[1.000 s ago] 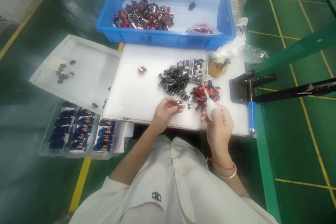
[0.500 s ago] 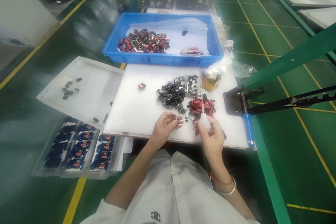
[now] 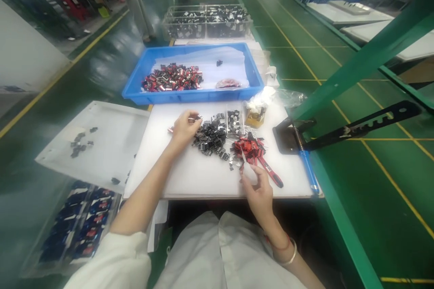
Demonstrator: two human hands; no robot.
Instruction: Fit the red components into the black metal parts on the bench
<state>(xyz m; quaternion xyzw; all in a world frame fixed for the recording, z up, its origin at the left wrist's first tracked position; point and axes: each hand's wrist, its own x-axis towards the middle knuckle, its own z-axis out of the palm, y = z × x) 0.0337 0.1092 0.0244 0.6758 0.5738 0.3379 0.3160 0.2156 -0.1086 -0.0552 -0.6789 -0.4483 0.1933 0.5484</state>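
My left hand reaches across the white board, fingers pinched on a small metal part near the left edge of a pile of black parts. A small red part lies half hidden under that hand. My right hand rests near the board's front edge, closed round a small white squeeze bottle whose thin nozzle points at a pile of red parts. A red-handled tool lies just right of that hand.
A blue bin with red-black parts and clear bags stands behind the board. A clear tray lid with a few black parts lies left, packed trays below it. A black lever press and green frame border the right.
My left hand has moved from the front of the board up and away to the black pile. My right hand lowered slightly, keeping the bottle. The head has lifted, showing more of the hall.
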